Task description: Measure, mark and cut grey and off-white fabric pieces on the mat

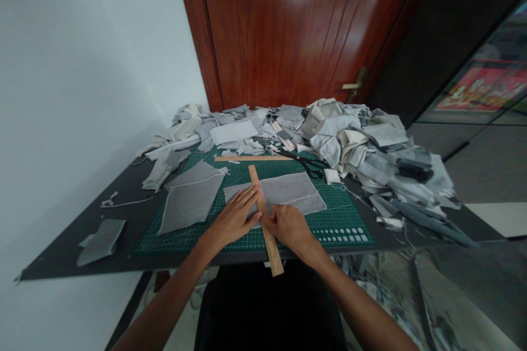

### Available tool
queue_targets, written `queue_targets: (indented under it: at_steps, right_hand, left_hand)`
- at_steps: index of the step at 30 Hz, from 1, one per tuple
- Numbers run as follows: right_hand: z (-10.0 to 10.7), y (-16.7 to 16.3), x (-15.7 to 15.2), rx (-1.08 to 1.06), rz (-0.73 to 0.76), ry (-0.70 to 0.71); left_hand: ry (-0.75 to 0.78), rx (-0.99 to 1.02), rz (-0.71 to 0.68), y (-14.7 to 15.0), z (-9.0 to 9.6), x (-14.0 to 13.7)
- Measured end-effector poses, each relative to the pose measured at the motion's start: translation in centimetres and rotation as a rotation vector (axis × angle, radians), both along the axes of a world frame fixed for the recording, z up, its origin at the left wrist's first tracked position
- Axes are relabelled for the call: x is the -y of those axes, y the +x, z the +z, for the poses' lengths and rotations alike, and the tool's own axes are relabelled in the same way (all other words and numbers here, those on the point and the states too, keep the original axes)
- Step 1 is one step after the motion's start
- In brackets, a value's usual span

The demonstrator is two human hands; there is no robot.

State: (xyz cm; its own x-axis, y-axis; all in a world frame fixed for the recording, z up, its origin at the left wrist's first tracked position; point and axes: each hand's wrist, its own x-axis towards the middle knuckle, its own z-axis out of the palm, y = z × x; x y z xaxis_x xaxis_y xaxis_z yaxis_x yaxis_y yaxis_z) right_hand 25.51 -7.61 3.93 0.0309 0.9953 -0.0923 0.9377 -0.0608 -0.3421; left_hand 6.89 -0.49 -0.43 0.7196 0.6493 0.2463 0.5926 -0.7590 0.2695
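A wooden ruler [269, 238] lies slantwise across a grey fabric piece [294, 189], its near end sticking out past the table's front edge. My left hand [236, 214] rests flat with fingers stretched out, the tips pressing on the ruler's left side and the fabric. Against the ruler's right edge, my right hand [290, 227] is closed in a pinch; whatever it holds is hidden by the fingers. Under the fabric is a green cutting mat [242, 240]. Left of my hands lies another grey fabric piece [190, 200] with a pale line across its upper part.
Black scissors [308, 163] and a second wooden ruler [255, 158] lie at the mat's back edge. Heaped fabric scraps [329, 126] line the table's back and right. A small white pouch-like piece [331, 176] sits near the scissors. A folded grey scrap [102, 241] lies front left.
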Motion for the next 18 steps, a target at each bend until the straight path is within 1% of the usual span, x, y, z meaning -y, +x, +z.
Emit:
queue_targets:
  at_steps: [4, 7, 9, 11, 13, 15, 16, 18]
  right_hand:
    - [0.4, -0.3, 0.6, 0.035, 0.011, -0.017]
    - [1.0, -0.1, 1.4, 0.107, 0.016, -0.036]
    - [1.4, 0.6, 1.7, 0.157, -0.005, -0.001]
    - [1.9, 1.9, 1.0, 0.166, -0.02, 0.076]
    - [2.1, 3.6, -1.1, 0.132, -0.014, 0.169]
    - [2.2, 5.3, -4.4, 0.042, 0.01, 0.245]
    - [2.1, 6.2, -6.3, -0.03, 0.047, 0.272]
    - [1.6, 8.0, -9.7, -0.086, 0.115, 0.286]
  left_hand:
    - [0.014, 0.009, 0.0, 0.0, -0.1, 0.0]
    - [0.004, -0.006, 0.012, 0.1, 0.1, 0.2]
    - [0.001, -0.004, 0.017, 0.1, 0.5, 0.4]
    - [0.002, 0.016, -0.005, 0.1, 1.0, 0.7]
    - [0.001, 0.044, -0.048, 0.1, 1.5, 1.0]
    - [-0.008, 0.066, -0.085, 0.1, 2.0, 1.2]
    - [-0.015, 0.072, -0.092, 0.1, 2.2, 1.3]
    - [-0.028, 0.08, -0.084, 0.0, 2.4, 1.5]
